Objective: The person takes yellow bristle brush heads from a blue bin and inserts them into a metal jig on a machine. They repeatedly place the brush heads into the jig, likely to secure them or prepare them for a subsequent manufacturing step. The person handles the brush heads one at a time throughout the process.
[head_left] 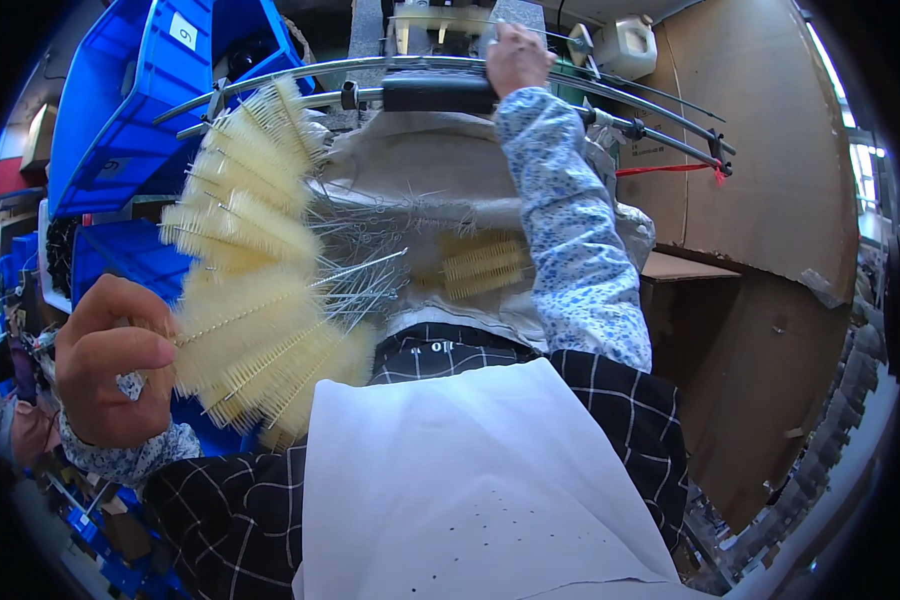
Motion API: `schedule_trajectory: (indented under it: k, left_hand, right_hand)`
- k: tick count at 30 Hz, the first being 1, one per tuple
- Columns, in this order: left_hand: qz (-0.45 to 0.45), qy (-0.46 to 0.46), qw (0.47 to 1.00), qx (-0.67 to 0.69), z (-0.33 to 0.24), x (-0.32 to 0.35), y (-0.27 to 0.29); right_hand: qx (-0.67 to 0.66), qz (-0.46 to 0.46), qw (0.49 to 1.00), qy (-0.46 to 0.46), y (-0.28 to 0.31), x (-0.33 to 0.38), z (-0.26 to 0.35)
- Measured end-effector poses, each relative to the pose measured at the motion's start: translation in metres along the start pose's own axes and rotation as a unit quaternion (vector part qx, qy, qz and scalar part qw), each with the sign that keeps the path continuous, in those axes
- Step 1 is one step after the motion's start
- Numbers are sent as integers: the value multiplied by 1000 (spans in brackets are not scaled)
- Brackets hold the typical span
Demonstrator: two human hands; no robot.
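1. A grey cloth (410, 150) lies in the middle, in front of the person.
2. The brushes (255, 230), pale yellow bristles on twisted wire, lie heaped in a fan along the left side of the cloth, their wire ends (365, 285) pointing in over it.
3. The left hand (115, 365) is left of the cloth, at the outer edge of the heap. Its thumb and forefinger are clamped on the bristly tip of one brush (240, 318), whose wire slants up toward the cloth.
4. The right hand (518, 58) is beyond the far edge of the cloth, its fingers curled together beside a machine (440, 32). The view is small there, so I cannot tell what, if anything, they grip.
5. Two curved metal rails (660, 92) cross beyond the cloth, with a black sleeve (438, 92) around them and a red ribbon (670, 170) at their right end.
6. A few more brushes (482, 268) lie at the near part of the cloth, toward its right.
7. Blue bins (170, 90) stand left of the cloth; cardboard (760, 150) rises right of it.
8. A white jug (625, 48) sits beyond the cloth, to the right.
9. A white apron (460, 480) covers the person's lap, nearer than the cloth.
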State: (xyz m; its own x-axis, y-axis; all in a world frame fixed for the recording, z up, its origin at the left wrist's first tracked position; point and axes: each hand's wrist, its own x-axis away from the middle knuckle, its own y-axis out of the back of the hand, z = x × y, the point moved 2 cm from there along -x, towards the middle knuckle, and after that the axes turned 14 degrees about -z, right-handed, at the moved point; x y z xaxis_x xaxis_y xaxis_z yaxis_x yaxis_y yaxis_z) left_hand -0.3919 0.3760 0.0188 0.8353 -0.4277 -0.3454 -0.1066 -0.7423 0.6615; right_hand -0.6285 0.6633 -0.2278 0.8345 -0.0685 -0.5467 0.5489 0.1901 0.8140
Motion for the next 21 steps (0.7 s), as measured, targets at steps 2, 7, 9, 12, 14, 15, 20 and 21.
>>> schedule_trajectory:
  k: [2, 7, 9, 12, 14, 15, 20, 21]
  left_hand:
    - [3, 8, 1000, 7, 1, -2, -4]
    - [27, 5, 999, 23, -2, -15, -9]
    - [26, 8, 999, 20, -1, -17, -9]
    - [13, 20, 1000, 9, 4, -13, -5]
    - [0, 32, 999, -3, 7, -6, -2]
    - [-6, 41, 999, 2, 10, -3, 0]
    - [-31, 64, 997, 21, 23, 5, 5]
    - [-19, 61, 997, 32, 25, 5, 4]
  right_hand:
    - [0, 15, 1000, -7, -4, 1, 21]
    - [-31, 26, 999, -5, -3, 1, 26]
    - [-21, 34, 999, -8, 0, -2, 18]
    - [-3, 17, 1000, 0, 7, -3, -8]
    - [4, 0, 1000, 11, 9, -3, -33]
    - [1, -4, 1000, 14, 8, -4, -47]
    - [-61, 89, 994, -5, 2, -24, -124]
    - [-74, 101, 992, -14, 3, -34, -134]
